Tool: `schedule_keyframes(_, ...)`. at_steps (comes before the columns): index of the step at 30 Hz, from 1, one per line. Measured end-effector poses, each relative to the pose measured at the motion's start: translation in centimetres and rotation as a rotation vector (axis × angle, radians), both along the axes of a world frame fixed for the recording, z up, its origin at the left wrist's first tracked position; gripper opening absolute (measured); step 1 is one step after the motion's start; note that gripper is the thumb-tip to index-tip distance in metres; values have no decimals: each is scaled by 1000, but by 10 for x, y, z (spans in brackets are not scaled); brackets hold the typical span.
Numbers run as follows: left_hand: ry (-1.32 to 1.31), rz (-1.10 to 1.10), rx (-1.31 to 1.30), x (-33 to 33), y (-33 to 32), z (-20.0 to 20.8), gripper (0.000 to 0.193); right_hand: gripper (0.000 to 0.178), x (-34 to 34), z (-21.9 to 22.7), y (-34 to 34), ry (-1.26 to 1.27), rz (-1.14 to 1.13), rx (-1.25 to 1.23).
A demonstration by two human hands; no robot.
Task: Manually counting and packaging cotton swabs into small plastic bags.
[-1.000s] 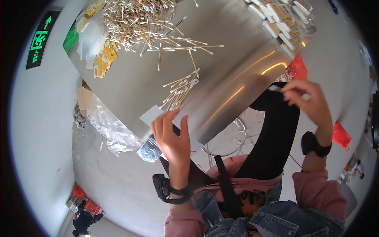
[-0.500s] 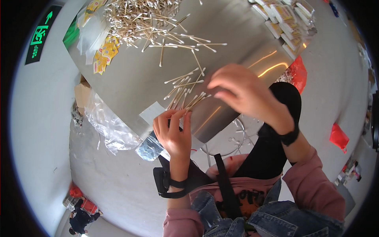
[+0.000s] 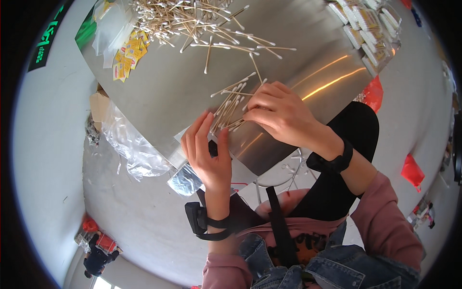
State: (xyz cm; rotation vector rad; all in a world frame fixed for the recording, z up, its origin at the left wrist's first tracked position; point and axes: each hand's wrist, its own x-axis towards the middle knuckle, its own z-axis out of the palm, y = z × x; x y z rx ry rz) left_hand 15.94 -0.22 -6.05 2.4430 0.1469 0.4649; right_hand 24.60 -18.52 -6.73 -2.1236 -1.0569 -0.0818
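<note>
A small loose bunch of cotton swabs [image 3: 233, 102], wooden sticks with white tips, lies on the metal tabletop [image 3: 178, 89] between my hands. At its near left end is my left hand [image 3: 207, 154], fingers apart and thumb spread, with the fingertips beside the swab ends. Curled in from the right, my right hand [image 3: 284, 113] has its fingertips closed at the bunch's right side; swab ends disappear under them. How many swabs it grips is hidden. Farther back, a big heap of cotton swabs [image 3: 185, 21] spreads out, with several stray ones trailing toward the bunch.
Yellow printed slips [image 3: 129, 55] and clear plastic bags [image 3: 113, 29] lie at the back left. Packed swab bundles [image 3: 368, 33] are stacked at the back right. Plastic wrap [image 3: 132, 144] hangs beside the table's left edge. A red bag [image 3: 373, 94] is by the right edge.
My right hand has come left and down onto the bunch, its fingers closing. My left hand has lifted slightly and spread its fingers from the swab ends. The whole view has shifted a little.
</note>
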Motion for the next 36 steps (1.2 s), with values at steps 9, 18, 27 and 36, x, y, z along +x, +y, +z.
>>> schedule_keyframes(9,89,-70,-168,9,-17,3,38,22,3,2,6,27,-41,25)
schedule_keyframes(18,32,-109,47,8,-15,-1,29,38,30,5,-16,-28,40,-84)
schedule_keyframes(27,-32,-113,12,12,-7,-4,17,16,34,-2,-19,-102,-42,-2)
schedule_keyframes(36,-13,-135,20,-13,6,-2,16,18,43,-3,-26,-148,-122,-6)
